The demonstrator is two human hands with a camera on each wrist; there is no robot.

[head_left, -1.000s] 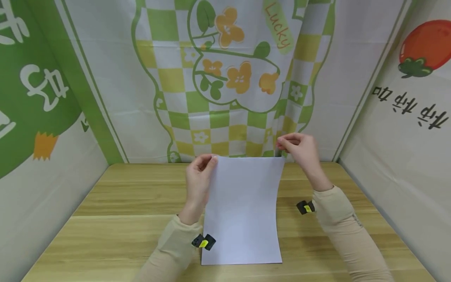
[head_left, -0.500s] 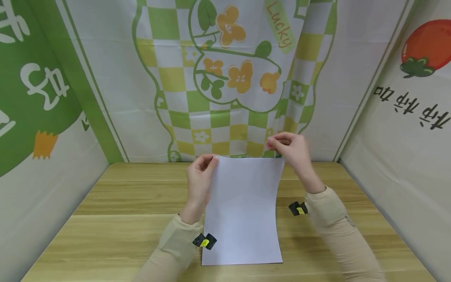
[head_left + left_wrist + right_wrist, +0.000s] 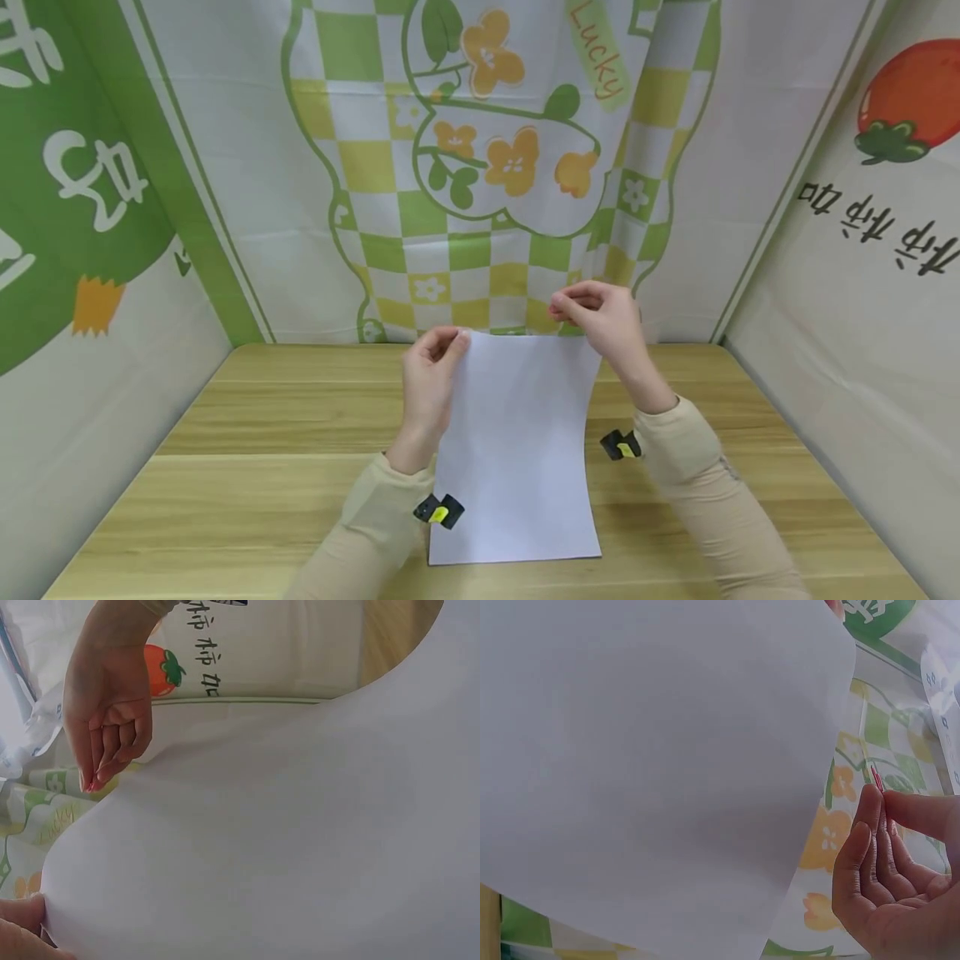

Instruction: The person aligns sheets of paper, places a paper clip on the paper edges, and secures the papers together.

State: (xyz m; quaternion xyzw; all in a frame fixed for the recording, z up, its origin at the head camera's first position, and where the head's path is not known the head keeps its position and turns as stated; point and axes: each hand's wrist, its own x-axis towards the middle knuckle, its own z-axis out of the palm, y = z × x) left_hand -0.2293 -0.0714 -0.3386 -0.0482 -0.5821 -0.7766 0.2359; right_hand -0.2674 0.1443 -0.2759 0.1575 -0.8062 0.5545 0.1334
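Observation:
A white sheet of paper is held up by its top left corner, its lower edge near the table. My left hand pinches that corner between thumb and fingers; in the left wrist view the paper bows widely. My right hand is just above the sheet's top edge, towards its right corner. Between its thumb and index finger it pinches a small red paper clip, whose thin looped end sticks out past the fingertips. Most of the clip is hidden by the fingers.
The wooden table lies under the paper and both forearms. Behind it hangs a green and yellow checked cloth with flowers. Printed cloth walls close in the sides. Each sleeve carries a small black and yellow strap piece.
My right hand has moved left along the top edge of the paper with the paper clip. The left hand has barely shifted and still pinches the corner.

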